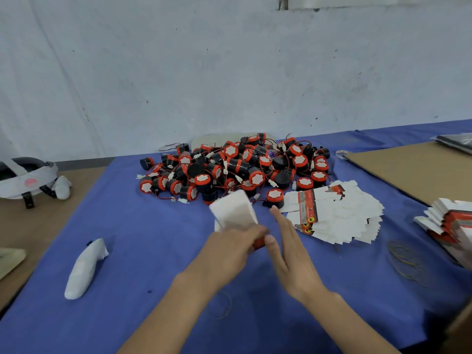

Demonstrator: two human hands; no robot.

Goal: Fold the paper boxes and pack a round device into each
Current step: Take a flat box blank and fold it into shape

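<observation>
**Box half-formed in left hand, nothing packed yet**

Far left, off the cloth: a white strapped headgear (25, 175). Near left on the blue cloth (153, 238): a white wrapped bundle (85, 269), lying loose.

Centre far: the pile of round devices (229, 167), black bodies with red rims and white faces, and red-black leads with white plugs tangled through the heap.

Centre near: the left hand (229, 249) has its fingers curled round the lower end of a paper box (233, 209), white side up and open end pointing at the pile. It is motion-blurred, so the flap state is unclear. A red printed edge shows between the hands. The right hand (291, 254) is flat with fingers straight, holding nothing, just beside the box with the thumb near that red edge.

Right of the hands: flat box blanks (339, 215) fanned out, touching the nearest device. Further right are rubber bands (406, 261), a cardboard sheet (413, 169) and a second stack (449, 223) at the edge.

Likely step: squaring up the box before loading.

Risks:
- A one-handed grip on thin card could crush or skew the box.
- A flap could crease the wrong way.
- Pulling one device may drag its neighbours by the tangled leads.
- A lead could jam in the closing flap.

Writing: the blanks carry red and black panels with yellow round marks. The text is too small to read and no brand is legible.
</observation>
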